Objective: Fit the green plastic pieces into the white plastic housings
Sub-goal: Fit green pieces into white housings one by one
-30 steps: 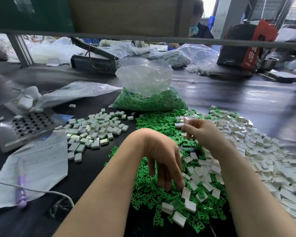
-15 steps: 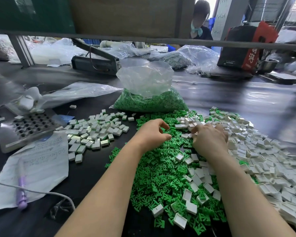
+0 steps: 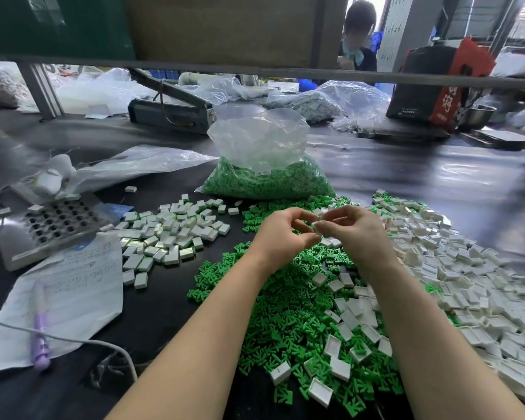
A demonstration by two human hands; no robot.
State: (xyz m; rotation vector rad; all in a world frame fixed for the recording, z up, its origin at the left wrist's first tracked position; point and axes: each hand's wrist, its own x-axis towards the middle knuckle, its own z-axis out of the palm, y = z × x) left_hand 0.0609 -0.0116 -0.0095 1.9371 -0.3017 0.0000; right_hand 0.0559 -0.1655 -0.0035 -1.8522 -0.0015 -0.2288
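Observation:
Loose green plastic pieces [image 3: 285, 313] lie heaped on the dark table in front of me. A wide pile of empty white housings [image 3: 467, 283] spreads to the right, with some scattered over the green heap. Both hands are raised above the far end of the green heap with their fingertips touching. My right hand [image 3: 358, 234] pinches a small white housing [image 3: 315, 224]. My left hand [image 3: 282, 237] presses thumb and fingers against it, pinched on a small green piece that the fingers mostly hide. A separate pile of white housings with green showing inside [image 3: 170, 234] lies to the left.
A clear bag of green pieces [image 3: 267, 177] stands beyond my hands. At the left are a metal plate with holes [image 3: 52, 225], a written paper sheet [image 3: 73, 283], a purple pen [image 3: 40, 341] and a white cable [image 3: 73, 341]. A person [image 3: 358, 40] sits across the table behind a shelf bar.
Both hands have lifted off the piles and come together. The left came from the green heap, the right from the white housings, and their fingertips now meet.

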